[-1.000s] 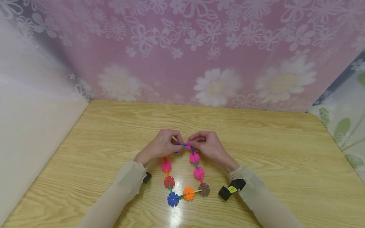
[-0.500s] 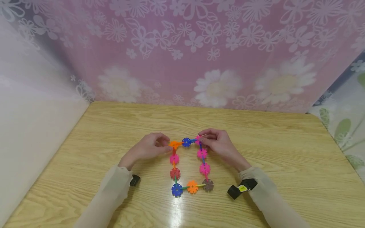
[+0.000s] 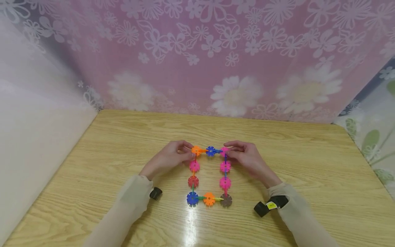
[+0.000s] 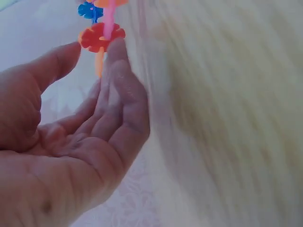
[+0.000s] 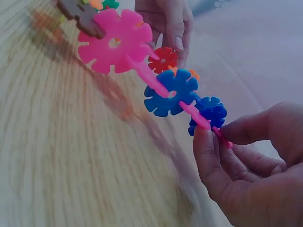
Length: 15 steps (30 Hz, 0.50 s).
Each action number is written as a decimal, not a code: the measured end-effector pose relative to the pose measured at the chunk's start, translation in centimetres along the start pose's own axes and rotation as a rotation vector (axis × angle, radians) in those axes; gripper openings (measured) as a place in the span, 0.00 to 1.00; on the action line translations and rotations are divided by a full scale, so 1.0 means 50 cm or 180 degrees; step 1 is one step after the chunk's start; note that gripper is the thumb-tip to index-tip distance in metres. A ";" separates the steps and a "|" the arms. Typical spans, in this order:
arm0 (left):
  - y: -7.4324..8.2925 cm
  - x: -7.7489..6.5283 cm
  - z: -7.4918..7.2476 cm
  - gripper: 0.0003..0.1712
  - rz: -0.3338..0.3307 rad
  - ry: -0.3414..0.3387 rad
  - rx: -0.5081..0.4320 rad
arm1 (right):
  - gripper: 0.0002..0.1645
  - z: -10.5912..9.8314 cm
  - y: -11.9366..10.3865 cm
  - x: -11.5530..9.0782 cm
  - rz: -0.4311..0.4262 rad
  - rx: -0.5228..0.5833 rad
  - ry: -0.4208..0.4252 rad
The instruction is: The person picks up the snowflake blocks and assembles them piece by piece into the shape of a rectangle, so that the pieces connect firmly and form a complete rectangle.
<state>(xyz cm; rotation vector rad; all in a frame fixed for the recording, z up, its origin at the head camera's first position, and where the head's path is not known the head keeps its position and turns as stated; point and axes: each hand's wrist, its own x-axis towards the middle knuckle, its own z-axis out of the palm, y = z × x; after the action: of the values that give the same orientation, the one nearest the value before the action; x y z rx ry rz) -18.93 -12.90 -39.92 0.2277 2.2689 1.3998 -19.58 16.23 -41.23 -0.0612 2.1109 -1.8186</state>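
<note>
Interlocking plastic snowflake discs form a rectangular frame, its long sides running away from me. My left hand [image 3: 172, 154] pinches the far left corner at an orange disc [image 3: 196, 150]. At the far right corner, my right hand [image 3: 247, 156] pinches a pink disc [image 3: 224, 151] between thumb and fingers. A blue disc [image 3: 211, 151] sits between the two hands. Pink and red discs make up the left side, pink ones the right. Along the near side are a blue disc [image 3: 192, 198], an orange disc [image 3: 209, 199] and a brown disc [image 3: 226, 200].
Beneath the frame is a wood-grain table [image 3: 123, 137]. A pink flowered curtain [image 3: 185, 68] hangs behind its far edge, with a pale wall [image 3: 40, 130] at the left. A black wrist camera [image 3: 261, 208] sits below the right sleeve.
Both hands have spread apart from the blue link at the far side and now hold the far corners. The frame has shifted right and its sides have straightened into a rectangle.
</note>
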 end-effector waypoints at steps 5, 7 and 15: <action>0.010 0.000 0.000 0.27 -0.0024 -0.0050 0.0115 | 0.24 -0.021 -0.003 -0.011 0.0125 0.0500 0.0121; 0.011 -0.007 -0.003 0.25 -0.0092 -0.0143 0.0281 | 0.22 -0.031 -0.003 -0.019 0.0173 0.0757 0.0234; 0.014 -0.029 -0.008 0.17 -0.0150 -0.0100 0.0615 | 0.17 -0.062 0.009 -0.061 0.0351 0.1052 0.0254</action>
<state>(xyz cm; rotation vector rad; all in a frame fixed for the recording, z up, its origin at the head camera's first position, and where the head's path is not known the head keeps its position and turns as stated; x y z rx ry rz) -17.90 -13.42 -38.73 0.2544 2.3682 1.1460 -17.54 20.04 -40.60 0.2091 1.7952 -2.1045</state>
